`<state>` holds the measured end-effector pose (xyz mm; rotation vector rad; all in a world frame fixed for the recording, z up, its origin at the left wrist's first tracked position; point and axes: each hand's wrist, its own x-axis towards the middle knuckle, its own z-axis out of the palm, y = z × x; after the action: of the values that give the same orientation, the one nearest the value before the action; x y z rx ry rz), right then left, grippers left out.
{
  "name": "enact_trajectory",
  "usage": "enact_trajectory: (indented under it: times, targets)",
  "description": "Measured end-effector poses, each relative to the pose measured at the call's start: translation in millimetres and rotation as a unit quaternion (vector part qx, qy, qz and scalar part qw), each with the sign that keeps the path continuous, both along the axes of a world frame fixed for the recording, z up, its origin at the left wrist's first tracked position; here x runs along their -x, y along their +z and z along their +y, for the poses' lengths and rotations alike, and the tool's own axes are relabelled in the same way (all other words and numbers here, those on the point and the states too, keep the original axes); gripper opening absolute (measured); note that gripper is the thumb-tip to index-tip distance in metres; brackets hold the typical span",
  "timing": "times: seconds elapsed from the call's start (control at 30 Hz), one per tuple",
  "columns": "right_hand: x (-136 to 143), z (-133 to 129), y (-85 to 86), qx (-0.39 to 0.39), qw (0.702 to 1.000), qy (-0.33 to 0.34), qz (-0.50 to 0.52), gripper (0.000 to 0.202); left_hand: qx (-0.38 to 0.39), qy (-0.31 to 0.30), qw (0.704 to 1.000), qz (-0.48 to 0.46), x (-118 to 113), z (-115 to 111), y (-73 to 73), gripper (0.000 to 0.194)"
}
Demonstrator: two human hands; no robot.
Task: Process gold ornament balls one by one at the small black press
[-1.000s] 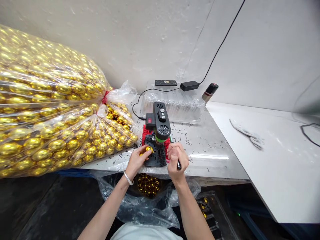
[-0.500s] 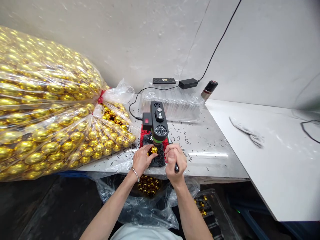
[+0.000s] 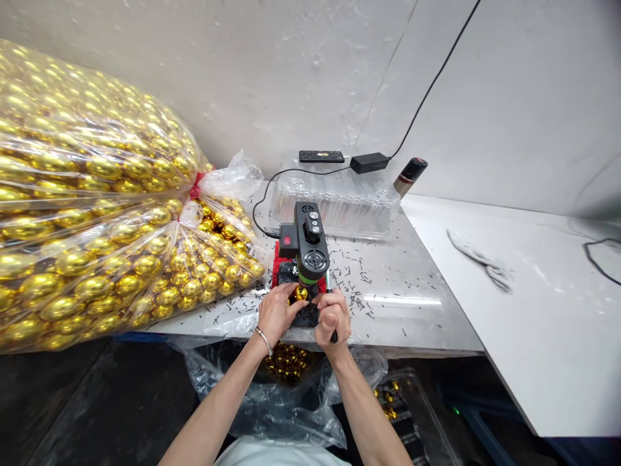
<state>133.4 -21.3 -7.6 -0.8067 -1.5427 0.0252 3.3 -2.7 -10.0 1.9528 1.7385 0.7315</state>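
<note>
The left hand [image 3: 277, 313] pinches a gold ball [image 3: 301, 293] between its fingers just below the head of the black device [image 3: 312, 241], apparently to steady it there. The right hand [image 3: 333, 320] curls its fingers around a black handle [image 3: 334, 337], probably for leverage; whether its fingertips pinch anything, I cannot tell. A bulging bag of gold balls [image 3: 97, 259] crowds the table [image 3: 412, 327] at left; a clear tray [image 3: 359, 217] blocks space behind.

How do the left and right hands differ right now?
The left hand holds a gold ball between thumb and fingers; the right hand is closed around a black handle. The left hand has a bracelet at its wrist; the right hand shows none. Both hands are ungloved and near the black device.
</note>
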Motion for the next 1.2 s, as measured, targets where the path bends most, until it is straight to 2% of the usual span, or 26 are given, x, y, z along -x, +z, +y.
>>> enact_trajectory:
  times: [0.1,0.2,0.27,0.4,0.5,0.57,0.6,0.67,0.7,0.77,0.83,0.87,0.93,1.0,1.07,1.13,1.2]
  targets:
    - [-0.9,2.7,-7.1,-0.019,0.999,0.011,-0.029,0.028,0.009,0.002,1.0,0.006,-0.2,-0.3,2.4,0.035]
    - [-1.4,2.7,-2.8,-0.04,0.997,0.021,-0.056,0.027,0.006,-0.001,1.0,0.007,-1.1,0.5,2.4,0.035]
    - [-0.4,0.6,10.4,-0.032,0.999,0.02,-0.035,0.028,0.0,0.0,1.0,0.001,-1.9,2.4,1.5,0.035]
    - [3.4,-4.8,54.2,0.054,0.997,-0.001,0.047,0.028,-0.018,0.013,0.999,-0.049,1.4,0.6,1.2,0.035]
    - [5.2,-7.3,79.7,0.104,0.993,0.01,0.06,0.029,-0.008,0.033,0.989,-0.147,10.7,-19.0,-0.1,0.037]
    - [5.8,-8.4,84.7,0.098,0.993,0.022,0.054,0.031,0.068,0.024,0.969,-0.236,17.5,-41.9,-6.7,0.041]
    - [6.0,-8.9,83.8,0.091,0.994,0.023,0.053,0.032,0.13,0.01,0.951,-0.281,20.0,-54.7,-12.7,0.043]
    - [6.7,-9.9,78.6,0.083,0.995,0.02,0.057,0.032,0.268,-0.013,0.893,-0.362,22.1,-79.1,-29.7,0.045]
    - [7.1,-10.2,75.5,0.08,0.995,0.018,0.061,0.032,0.326,-0.002,0.857,-0.4,22.0,-89.3,-39.9,0.046]
    - [7.7,-10.7,70.8,0.076,0.995,0.017,0.064,0.031,0.415,0.07,0.774,-0.472,20.8,-104.3,-60.0,0.048]
    - [7.7,-10.9,69.2,0.073,0.995,0.018,0.062,0.031,0.465,0.153,0.689,-0.534,20.7,-112.5,-73.9,0.043]
    - [7.6,-11.0,69.3,0.072,0.995,0.02,0.06,0.031,0.476,0.174,0.654,-0.562,21.5,-114.8,-76.9,0.038]
    - [7.2,-11.1,70.1,0.072,0.995,0.022,0.058,0.031,0.473,0.163,0.613,-0.611,24.6,-117.3,-73.5,0.033]
    - [7.0,-11.3,70.2,0.073,0.996,0.019,0.057,0.03,0.456,0.114,0.608,-0.64,28.8,-117.2,-58.5,0.043]
    - [7.2,-11.4,69.1,0.076,0.995,0.012,0.056,0.03,0.431,0.07,0.631,-0.642,32.6,-112.7,-36.5,0.047]
    - [7.5,-11.3,67.2,0.077,0.995,0.007,0.057,0.03,0.382,0.049,0.685,-0.618,35.0,-102.0,-14.4,0.047]
    - [7.7,-11.2,65.9,0.075,0.995,0.006,0.058,0.031,0.312,0.053,0.756,-0.573,35.8,-85.3,1.5,0.051]
